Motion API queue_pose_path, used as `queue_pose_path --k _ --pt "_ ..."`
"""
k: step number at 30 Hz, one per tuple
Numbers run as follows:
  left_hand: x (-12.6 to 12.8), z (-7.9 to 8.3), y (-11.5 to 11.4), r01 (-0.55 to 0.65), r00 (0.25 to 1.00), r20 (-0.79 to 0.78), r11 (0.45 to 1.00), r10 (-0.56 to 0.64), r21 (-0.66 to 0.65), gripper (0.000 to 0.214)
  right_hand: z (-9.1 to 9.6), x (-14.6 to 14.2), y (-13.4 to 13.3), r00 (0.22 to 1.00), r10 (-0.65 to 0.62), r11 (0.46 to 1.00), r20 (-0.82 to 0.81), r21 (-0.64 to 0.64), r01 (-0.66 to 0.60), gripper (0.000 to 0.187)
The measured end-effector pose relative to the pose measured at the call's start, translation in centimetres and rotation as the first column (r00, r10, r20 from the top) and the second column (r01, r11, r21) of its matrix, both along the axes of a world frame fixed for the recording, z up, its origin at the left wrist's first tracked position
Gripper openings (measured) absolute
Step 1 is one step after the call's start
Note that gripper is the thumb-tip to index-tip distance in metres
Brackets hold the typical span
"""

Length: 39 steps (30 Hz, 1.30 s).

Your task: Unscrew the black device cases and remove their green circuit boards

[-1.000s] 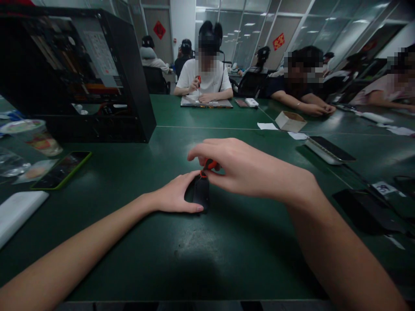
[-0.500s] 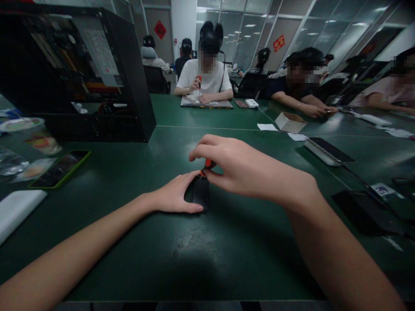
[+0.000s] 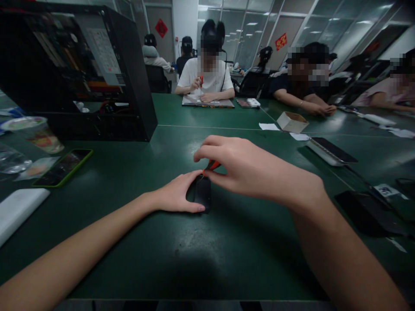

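A small black rectangular case [image 3: 202, 194] lies flat on the green table. My left hand [image 3: 178, 194] steadies it from the left, thumb at its near end and fingertips at its far end. Above that far end, my right hand [image 3: 236, 162] pinches a red and black screwdriver [image 3: 213, 165], tilted to the right. My palm and fingers hide much of the tool, and its tip is too small to make out.
An open computer case [image 3: 129, 77] stands at the left, near a plastic cup [image 3: 40, 134], a green-edged phone [image 3: 65, 168] and a white object [image 3: 21, 211]. To the right are a small box [image 3: 292, 122] and a black-topped device [image 3: 332, 151]. Co-workers sit opposite.
The screwdriver's handle leans further right than before, and my right hand has turned slightly with it. My left hand stays on the black case. The view has shifted a little.
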<state>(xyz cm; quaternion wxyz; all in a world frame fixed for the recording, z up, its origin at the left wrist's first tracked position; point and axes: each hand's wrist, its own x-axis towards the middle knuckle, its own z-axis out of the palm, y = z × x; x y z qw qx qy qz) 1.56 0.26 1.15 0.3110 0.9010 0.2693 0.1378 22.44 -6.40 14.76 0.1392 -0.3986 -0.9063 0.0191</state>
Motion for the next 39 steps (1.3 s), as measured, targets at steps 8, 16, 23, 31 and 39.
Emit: queue_pose_path --k 8,16,23,31,39 --pt "-0.3 -0.2 0.1 -0.019 0.999 -0.040 1.000 0.019 0.001 0.105 -0.1 0.4 0.4 0.950 -0.269 0.963 0.156 0.036 0.267 0.022" --pt "-0.4 -0.9 0.3 0.007 0.999 0.043 1.000 -0.006 -0.028 0.114 0.1 0.7 -0.3 0.994 -0.036 0.999 0.101 -0.006 0.037 0.018" --pt "-0.6 -0.8 1.0 0.109 0.993 0.036 0.980 -0.116 0.166 0.106 0.0 1.0 -0.5 0.958 -0.156 0.981 0.240 -0.079 0.180 0.019" --pt "-0.7 -0.4 0.6 0.125 0.986 0.065 0.931 -0.157 0.343 0.060 0.2 3.1 -2.8 0.933 -0.165 0.952 0.320 -0.195 0.236 0.016" --pt "-0.5 -0.8 0.7 0.117 0.961 0.199 0.935 -0.191 0.334 0.040 0.9 2.5 -3.4 0.917 -0.144 0.938 0.373 -0.243 0.246 0.017"
